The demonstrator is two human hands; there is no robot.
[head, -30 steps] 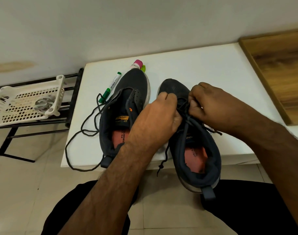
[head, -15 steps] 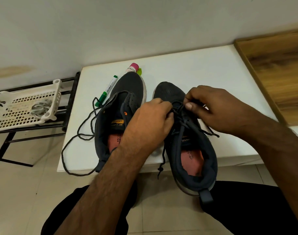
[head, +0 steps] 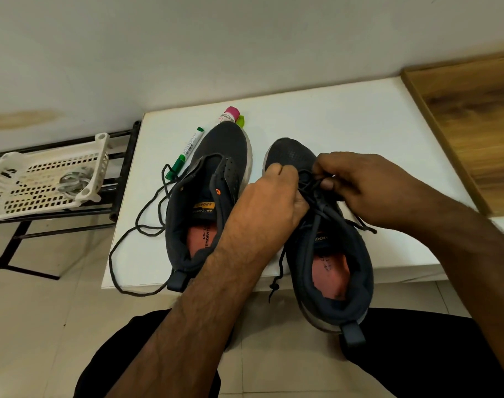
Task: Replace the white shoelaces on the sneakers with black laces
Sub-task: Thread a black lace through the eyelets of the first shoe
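the sneaker on the right (head: 328, 242) hangs half off the near edge of the white table (head: 345, 122), its heel out over the person's lap and its toe resting on the tabletop; i'd guess it was pulled close like that so the eyelets sit right under the fingers. both hands meet over the front of its tongue. the left hand (head: 269, 202) is curled with its fingertips pinching the black lace (head: 311, 185) on one side of the throat, and the right hand (head: 357, 182) comes in from the other side, thumb and forefinger nipping the same lace where it crosses the lower eyelets. so the lace is inside both grips, strung between them just behind the toe cap, and its spare ends trail away: one drops off the table edge between the shoes with a knot near its tip, the other sticks out beyond the right wrist. it looks like threading in the lower rows, with the upper eyelets not yet done. the other sneaker (head: 210, 196) sits just beside it, flat on the table with its tongue open and no lace through it, and a second black lace (head: 136, 231) lies loose in loops at its left side, well apart from either hand, presumably waiting its turn. i can't see any white laces for certain from here
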